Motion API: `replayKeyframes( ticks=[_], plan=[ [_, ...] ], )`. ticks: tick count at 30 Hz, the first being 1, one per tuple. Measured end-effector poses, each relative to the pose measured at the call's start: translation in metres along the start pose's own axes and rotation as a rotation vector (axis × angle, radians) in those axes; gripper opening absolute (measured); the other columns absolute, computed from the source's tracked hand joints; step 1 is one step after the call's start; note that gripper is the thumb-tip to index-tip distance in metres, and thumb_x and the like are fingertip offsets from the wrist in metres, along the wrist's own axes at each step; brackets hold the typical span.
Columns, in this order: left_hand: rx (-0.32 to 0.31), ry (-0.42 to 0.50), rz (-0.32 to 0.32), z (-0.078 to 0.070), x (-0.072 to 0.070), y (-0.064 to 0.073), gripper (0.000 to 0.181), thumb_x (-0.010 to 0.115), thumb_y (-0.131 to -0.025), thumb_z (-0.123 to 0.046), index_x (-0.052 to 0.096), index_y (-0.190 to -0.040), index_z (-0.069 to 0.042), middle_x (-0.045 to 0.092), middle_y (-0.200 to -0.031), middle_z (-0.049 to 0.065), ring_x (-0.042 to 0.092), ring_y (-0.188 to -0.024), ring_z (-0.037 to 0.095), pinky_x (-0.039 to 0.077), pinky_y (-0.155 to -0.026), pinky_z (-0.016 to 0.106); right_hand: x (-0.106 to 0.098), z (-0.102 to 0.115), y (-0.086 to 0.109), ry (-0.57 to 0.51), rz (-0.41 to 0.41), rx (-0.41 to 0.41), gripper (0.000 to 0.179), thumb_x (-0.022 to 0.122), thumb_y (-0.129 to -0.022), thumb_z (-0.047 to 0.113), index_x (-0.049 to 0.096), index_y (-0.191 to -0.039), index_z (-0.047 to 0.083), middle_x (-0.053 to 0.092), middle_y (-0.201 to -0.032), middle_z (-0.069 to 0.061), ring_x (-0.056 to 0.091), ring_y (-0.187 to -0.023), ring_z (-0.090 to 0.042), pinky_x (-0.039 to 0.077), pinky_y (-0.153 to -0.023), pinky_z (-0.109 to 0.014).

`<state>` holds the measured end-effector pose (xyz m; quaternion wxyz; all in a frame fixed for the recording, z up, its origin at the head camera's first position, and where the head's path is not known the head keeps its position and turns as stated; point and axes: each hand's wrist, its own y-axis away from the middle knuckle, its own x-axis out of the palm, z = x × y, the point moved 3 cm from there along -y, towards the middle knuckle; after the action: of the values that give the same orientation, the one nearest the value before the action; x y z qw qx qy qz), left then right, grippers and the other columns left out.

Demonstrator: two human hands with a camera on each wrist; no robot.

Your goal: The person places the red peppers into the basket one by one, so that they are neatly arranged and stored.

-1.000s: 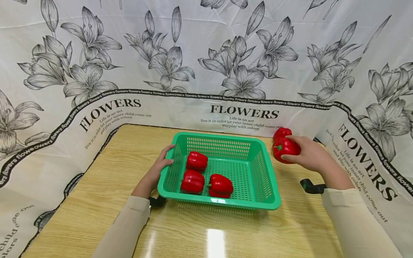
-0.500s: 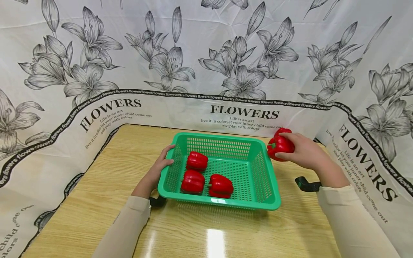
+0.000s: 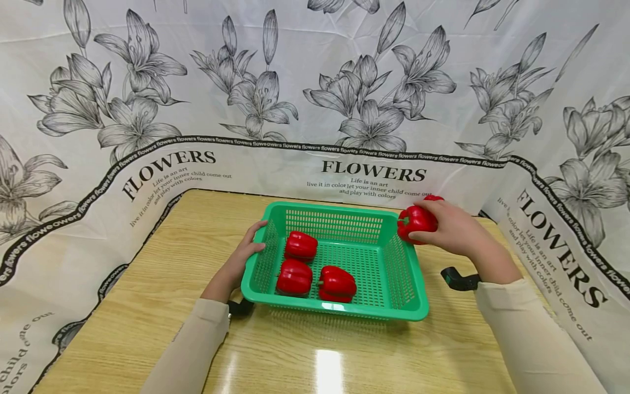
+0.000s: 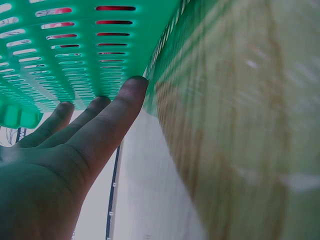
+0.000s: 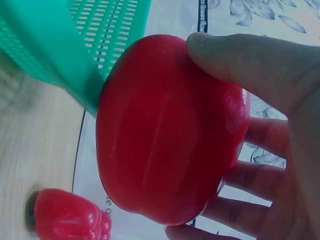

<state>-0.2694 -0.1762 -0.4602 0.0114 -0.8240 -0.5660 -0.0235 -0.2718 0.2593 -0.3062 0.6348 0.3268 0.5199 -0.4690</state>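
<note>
- Green plastic basket: three red peppers on its floor, toward the left and front; that share looks done.
- Left hand: grips the basket's left rim.
- Right hand: thumb and fingers round a fourth pepper, by the basket's rear right corner, not yet inside; rim contact, cannot tell.
- Fifth pepper: outside the basket, mostly hidden behind that hand from above; judged the last remaining.
- Held one's skin: glossy, plump, shallowly grooved.
- Green stem: points left.
</note>
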Motion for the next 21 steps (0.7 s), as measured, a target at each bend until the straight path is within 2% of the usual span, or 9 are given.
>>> replayKeyframes(
  ticks=[9, 16, 21],
  plan=[
    [0.006, 0.003, 0.001, 0.0, 0.0, 0.0, 0.06, 0.04, -0.098, -0.028, 0.015, -0.152, -0.036, 0.018, -0.155, 0.015, 0.039, -0.128, 0.046, 0.051, -0.086, 0.047, 0.003, 0.014, -0.006, 0.019, -0.002, -0.035, 0.077, 0.069, -0.084, 0.05, 0.042, -0.145, 0.01, 0.049, -0.135, -0.023, 0.053, -0.112, -0.042, 0.051, -0.085, -0.057],
    [0.008, 0.009, 0.008, -0.001, 0.001, 0.0, 0.061, 0.04, -0.098, -0.028, 0.013, -0.153, -0.035, 0.018, -0.155, 0.015, 0.039, -0.128, 0.047, 0.051, -0.086, 0.048, 0.007, 0.022, -0.01, 0.013, 0.001, -0.054, 0.077, 0.069, -0.084, 0.048, 0.042, -0.145, 0.008, 0.044, -0.143, -0.023, 0.052, -0.117, -0.042, 0.049, -0.089, -0.058],
    [0.005, 0.012, 0.002, -0.001, 0.001, 0.0, 0.06, 0.04, -0.098, -0.028, 0.014, -0.152, -0.036, 0.019, -0.154, 0.015, 0.04, -0.127, 0.046, 0.051, -0.085, 0.047, 0.01, 0.029, -0.015, 0.013, -0.001, -0.064, 0.076, 0.069, -0.084, 0.048, 0.044, -0.143, 0.008, 0.045, -0.142, -0.022, 0.051, -0.118, -0.041, 0.048, -0.09, -0.058]
  ],
)
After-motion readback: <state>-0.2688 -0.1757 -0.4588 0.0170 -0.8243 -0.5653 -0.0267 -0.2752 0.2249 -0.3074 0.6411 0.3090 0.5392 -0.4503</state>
